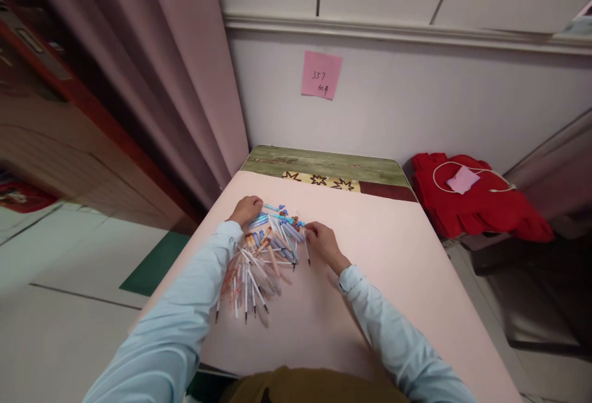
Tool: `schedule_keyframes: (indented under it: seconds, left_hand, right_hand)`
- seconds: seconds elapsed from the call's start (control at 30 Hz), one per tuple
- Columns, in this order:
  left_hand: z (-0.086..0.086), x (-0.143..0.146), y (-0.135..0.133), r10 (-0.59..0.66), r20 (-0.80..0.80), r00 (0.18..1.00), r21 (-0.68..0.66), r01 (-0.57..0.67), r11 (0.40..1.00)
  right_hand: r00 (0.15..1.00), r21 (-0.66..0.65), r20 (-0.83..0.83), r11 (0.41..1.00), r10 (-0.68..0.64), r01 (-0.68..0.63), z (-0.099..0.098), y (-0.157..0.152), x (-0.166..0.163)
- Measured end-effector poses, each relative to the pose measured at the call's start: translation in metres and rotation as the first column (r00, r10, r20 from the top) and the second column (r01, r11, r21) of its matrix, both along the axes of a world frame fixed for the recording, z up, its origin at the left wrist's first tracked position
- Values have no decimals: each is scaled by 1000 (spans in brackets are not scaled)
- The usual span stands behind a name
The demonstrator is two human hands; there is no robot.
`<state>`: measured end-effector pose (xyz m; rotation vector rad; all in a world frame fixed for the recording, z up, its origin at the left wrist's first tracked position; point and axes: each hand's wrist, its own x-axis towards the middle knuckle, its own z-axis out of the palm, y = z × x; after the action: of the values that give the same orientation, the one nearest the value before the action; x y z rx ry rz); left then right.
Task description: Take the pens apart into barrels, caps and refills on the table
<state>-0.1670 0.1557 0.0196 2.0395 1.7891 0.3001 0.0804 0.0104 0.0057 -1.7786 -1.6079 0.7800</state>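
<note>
A heap of several pens (pixel 263 255) with clear barrels and orange and blue caps lies on the pink tabletop (pixel 393 267). My left hand (pixel 246 210) rests on the far left edge of the heap, fingers curled over some blue pens. My right hand (pixel 324 244) touches the heap's right side, fingers bent down onto the pens. Whether either hand actually grips a pen is hidden by the fingers. Both arms wear light blue sleeves.
A pink sticky note (pixel 321 74) is on the wall ahead. A pink curtain (pixel 185 82) hangs at the left. At the right, a red cushion (pixel 476 202) carries a white cable and a pink card. The table's far end (pixel 324 165) is green.
</note>
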Motion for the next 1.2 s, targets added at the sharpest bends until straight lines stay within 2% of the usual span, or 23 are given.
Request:
schedule_keyframes:
  seconds: [0.13,0.23,0.33,0.4,0.47,0.57,0.67,0.73,0.8,0.9,1.0,1.1,1.17,1.2]
  left_hand:
    - [9,3,1,-22,58,998,25,20,999]
    - [24,9,-15,-30,96,995,77,22,997]
    - [38,21,-60,-51,200,978,152,21,988]
    - [44,32,-101,-84,477,875,121,30,992]
    - [44,45,-138,-72,617,784,51,52,997]
    - [41,61,-171,-48,669,742,-28,89,996]
    - [45,73,-184,-122,577,808,-59,190,980]
    - [49,79,-196,-242,455,857,-9,276,961]
    - [49,85,-215,-364,333,870,81,358,930]
    - [34,88,-252,-513,238,825,201,475,857]
    - [7,84,-280,-657,153,738,287,604,744]
    - [-14,83,-290,-762,32,647,267,729,630]
    - [-19,87,-291,-792,-15,610,211,776,594]
    - [-20,90,-290,-800,-26,600,181,790,586]
  right_hand:
    - [999,3,-44,1000,-15,16,-1,-4,5]
    - [986,27,-167,999,-15,19,-4,-16,12]
    - [928,-5,-369,999,-49,50,-10,-37,21]
    - [883,-55,-459,995,-96,79,-12,-52,26]
    - [872,-86,-475,993,-117,86,-12,-63,29]
    - [891,-101,-441,992,-108,70,-4,-73,28]
    - [931,-65,-360,997,-63,42,8,-82,21]
    - [964,-8,-266,1000,-8,6,15,-90,16]
    - [983,20,-179,1000,27,-23,18,-102,14]
    - [997,19,-72,1000,0,1,16,-123,21]
    - [990,156,90,983,-108,93,8,-143,48]
    - [899,301,317,931,-302,206,-3,-157,95]
    - [766,282,466,895,-442,345,-12,-164,133]
    - [708,254,525,881,-472,399,-17,-167,151]
